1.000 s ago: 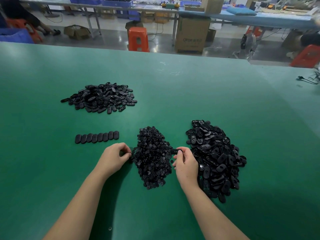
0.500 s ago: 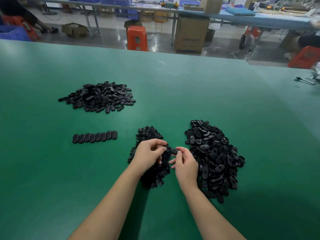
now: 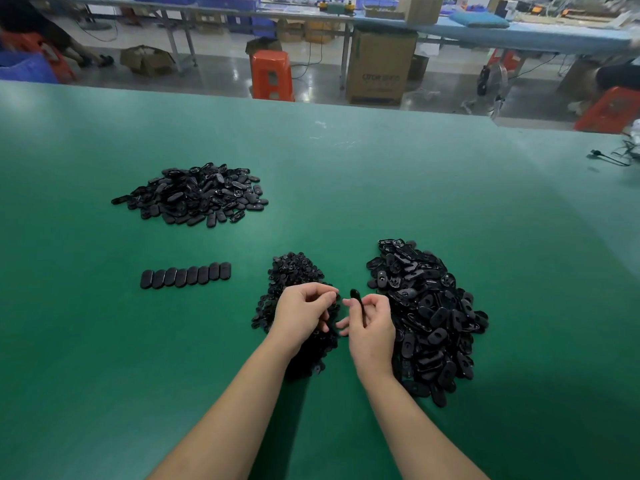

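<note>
The right hand [image 3: 372, 327] holds one black oval piece [image 3: 357, 303] up off the green desk [image 3: 346, 174]. The piece stands on its thin edge, tip up, and the right fingers [image 3: 375, 301] and thumb are curled round it and pinch it, so its top pokes out above them. The left hand [image 3: 304, 315] is just beside it, a little to the left, with a small gap between the two hands. The left fingers [image 3: 325, 296] are curled in with their tips close together, but I cannot tell if they hold a tiny bit or nothing. The left hand hangs over the pile of small black bits [image 3: 294, 271], which lies on the desk under it. The big pile of black oval pieces [image 3: 429, 306] lies just to the right of the right hand. Farther left, a row of black oval pieces [image 3: 185, 276] lies flat, side by side and touching. Behind the row, well apart, is a far pile of black pieces [image 3: 194, 195]. Past the back edge of the desk stand an orange stool [image 3: 272, 74] and a cardboard box [image 3: 379, 67] on the floor
</note>
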{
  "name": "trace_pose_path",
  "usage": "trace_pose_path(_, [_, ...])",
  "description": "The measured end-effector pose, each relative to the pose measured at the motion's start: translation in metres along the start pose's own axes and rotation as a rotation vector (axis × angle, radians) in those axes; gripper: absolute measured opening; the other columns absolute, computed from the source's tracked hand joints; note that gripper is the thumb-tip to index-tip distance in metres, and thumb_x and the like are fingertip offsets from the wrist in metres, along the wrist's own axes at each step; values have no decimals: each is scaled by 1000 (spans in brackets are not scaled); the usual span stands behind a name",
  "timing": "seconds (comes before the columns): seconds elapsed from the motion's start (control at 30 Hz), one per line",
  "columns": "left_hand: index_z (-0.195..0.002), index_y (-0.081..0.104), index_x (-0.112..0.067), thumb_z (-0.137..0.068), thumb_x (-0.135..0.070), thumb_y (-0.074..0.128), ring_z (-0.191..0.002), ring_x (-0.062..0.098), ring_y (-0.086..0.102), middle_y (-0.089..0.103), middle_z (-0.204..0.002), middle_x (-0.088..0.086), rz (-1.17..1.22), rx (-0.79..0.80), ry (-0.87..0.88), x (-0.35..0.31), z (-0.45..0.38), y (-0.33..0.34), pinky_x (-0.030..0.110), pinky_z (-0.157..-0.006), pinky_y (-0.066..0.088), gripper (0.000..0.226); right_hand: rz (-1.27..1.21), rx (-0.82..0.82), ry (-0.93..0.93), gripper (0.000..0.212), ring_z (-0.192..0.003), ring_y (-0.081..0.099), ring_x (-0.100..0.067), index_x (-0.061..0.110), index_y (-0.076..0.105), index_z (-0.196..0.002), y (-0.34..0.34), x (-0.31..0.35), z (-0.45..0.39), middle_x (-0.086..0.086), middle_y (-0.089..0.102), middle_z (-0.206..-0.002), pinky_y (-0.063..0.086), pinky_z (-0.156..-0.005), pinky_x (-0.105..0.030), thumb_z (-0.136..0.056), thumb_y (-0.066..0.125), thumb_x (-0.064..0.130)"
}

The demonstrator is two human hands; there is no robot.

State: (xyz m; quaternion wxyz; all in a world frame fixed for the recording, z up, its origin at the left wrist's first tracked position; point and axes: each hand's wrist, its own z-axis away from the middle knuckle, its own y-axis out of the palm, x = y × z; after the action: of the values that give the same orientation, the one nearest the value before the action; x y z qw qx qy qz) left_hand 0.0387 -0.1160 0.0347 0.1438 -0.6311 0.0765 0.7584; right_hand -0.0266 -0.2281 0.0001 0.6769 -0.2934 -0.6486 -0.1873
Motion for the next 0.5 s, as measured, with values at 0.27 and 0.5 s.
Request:
trace_pose_path(0.27, [-93, 78, -12, -94, -1, 65, -45, 18, 50, 65, -70, 15, 145, 65, -19, 6, -4, 10, 30, -48, 50, 17, 108, 2, -26, 24, -66, 69, -12, 23, 63, -123, 0, -5, -1, 7, 74, -92, 60, -74, -44, -104, 51, 15])
trace_pose_path(0.5, [-98, 73, -7, -98, -2, 59, -47, 18, 53, 70, -77, 11, 208, 95, -53, 6, -4, 8, 33, -53, 56, 15, 74, -11, -4, 11, -61, 68, -12, 26, 52, -99, 0, -1, -1, 7, 74, -93, 59, -71, -48, -104, 50, 16])
